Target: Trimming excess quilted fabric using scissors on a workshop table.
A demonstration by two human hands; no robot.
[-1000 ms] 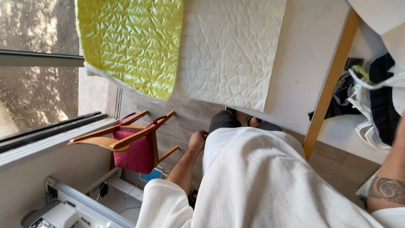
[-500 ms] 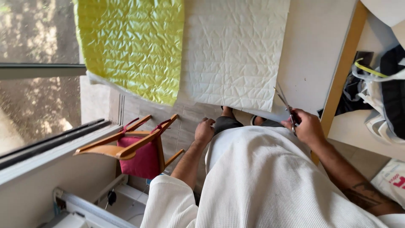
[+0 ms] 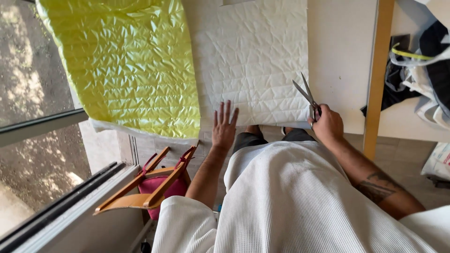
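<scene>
On white fabric [image 3: 255, 61], left hand [image 3: 224, 129] now flat, scissors [image 3: 307, 96] opened

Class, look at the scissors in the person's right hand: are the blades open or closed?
Open. The scissors in the right hand show two blades spread in a V above the white quilted sheet.

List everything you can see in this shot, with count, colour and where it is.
White quilted sheet: one, white, on the table, centre.
Yellow-green quilted sheet: one, left of the white sheet, lower edge overhanging.
Table: one, white top, wooden edge on the right.
Scissors: one pair, metal, blades open, at the white sheet's lower right edge.
Chair: one, wooden, with a pink bag, lower left.
Clothes pile: black and white, far right.
Left hand: flat, fingers spread, on the white sheet's lower edge.
Right hand: holding the scissors.
</scene>
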